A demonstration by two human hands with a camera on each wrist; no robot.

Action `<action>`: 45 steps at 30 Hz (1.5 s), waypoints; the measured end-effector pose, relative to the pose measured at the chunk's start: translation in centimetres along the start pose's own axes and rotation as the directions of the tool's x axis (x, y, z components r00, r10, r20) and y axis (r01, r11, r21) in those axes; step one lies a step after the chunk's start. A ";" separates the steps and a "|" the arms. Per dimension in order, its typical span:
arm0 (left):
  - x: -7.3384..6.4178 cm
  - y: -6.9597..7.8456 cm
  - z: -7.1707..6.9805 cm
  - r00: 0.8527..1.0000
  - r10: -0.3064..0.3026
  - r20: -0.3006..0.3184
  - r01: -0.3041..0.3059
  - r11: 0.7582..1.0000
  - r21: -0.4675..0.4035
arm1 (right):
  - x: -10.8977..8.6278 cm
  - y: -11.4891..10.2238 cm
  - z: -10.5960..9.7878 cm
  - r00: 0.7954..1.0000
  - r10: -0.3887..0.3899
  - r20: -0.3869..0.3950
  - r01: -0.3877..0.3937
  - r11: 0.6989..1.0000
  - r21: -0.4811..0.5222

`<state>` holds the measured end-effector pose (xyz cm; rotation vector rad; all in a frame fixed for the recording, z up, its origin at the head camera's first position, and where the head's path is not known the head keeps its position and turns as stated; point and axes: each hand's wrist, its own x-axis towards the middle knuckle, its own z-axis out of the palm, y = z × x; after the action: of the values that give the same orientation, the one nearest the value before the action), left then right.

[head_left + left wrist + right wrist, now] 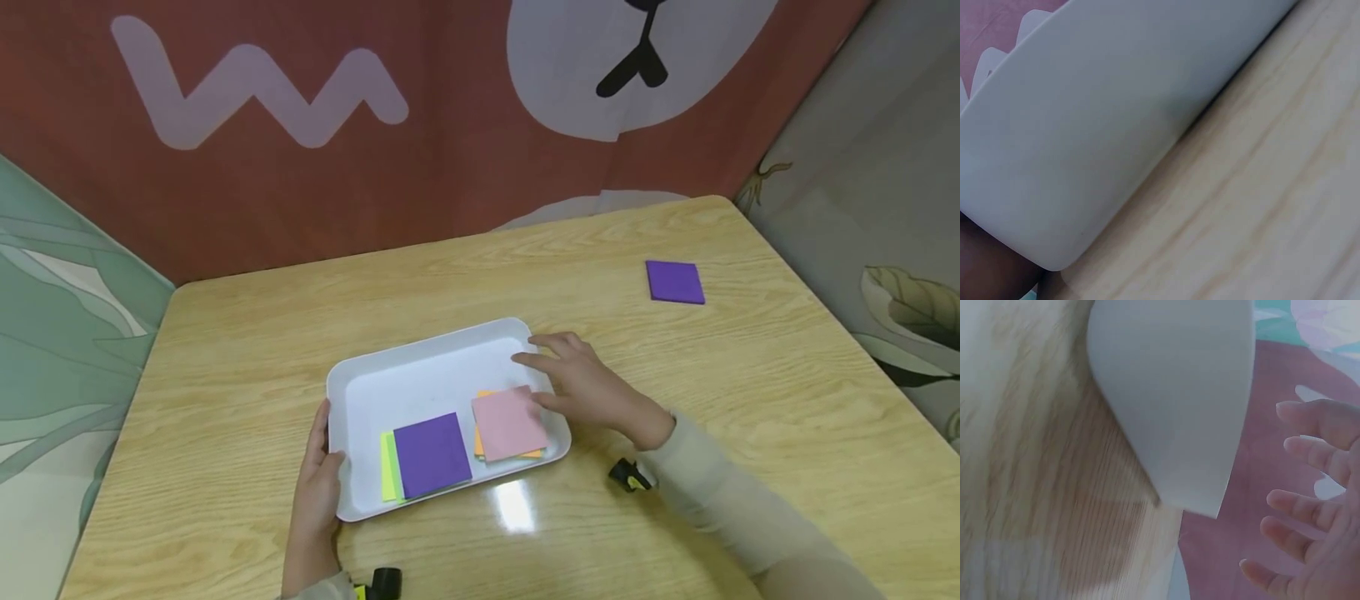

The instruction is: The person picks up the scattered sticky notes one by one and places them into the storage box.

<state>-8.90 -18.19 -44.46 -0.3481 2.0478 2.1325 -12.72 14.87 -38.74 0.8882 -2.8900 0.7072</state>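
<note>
A white tray (pixel 427 379) lies in front of me on the table, its outer wall filling much of both wrist views. My left hand (pixel 315 493) holds its left end, thumb at the rim and fingers along the outside. Over the right rim hovers my right hand (pixel 588 385), fingers spread and holding nothing; the right wrist view shows the fingers (pixel 1307 506) apart. Inside the tray, a purple paper square (pixel 432 454) covers part of some yellow-green ones (pixel 388 467). To its right, a pink paper square (pixel 510 423) lies on orange ones (pixel 480 442), near my right fingertips.
A purple stack of paper squares (pixel 675 282) lies at the back right of the wooden table (pixel 247 358). Behind the table hangs a red-brown printed cloth (pixel 450 167). Black wrist-worn devices show by the right sleeve (pixel 628 475) and the left one.
</note>
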 end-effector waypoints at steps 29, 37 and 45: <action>-0.2 0.0 0.0 1.000 0.004 0.015 -0.004 1.000 0.000 | -1.6 3.7 -1.8 0.988 0.142 -0.058 -0.144 0.989 -0.027; -0.2 -0.1 0.0 1.000 0.016 0.022 -0.015 1.000 -0.012 | -1.7 4.7 -2.3 0.979 0.196 -0.048 -0.197 0.980 -0.024; -0.2 -0.3 -0.1 0.999 0.028 0.020 -0.028 1.000 -0.006 | -1.8 5.7 -2.8 0.973 0.230 -0.038 -0.231 0.972 -0.044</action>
<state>-8.68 -18.27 -44.67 -0.2986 2.0479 2.1497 -14.60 21.19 -38.89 0.5349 -2.9963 0.6558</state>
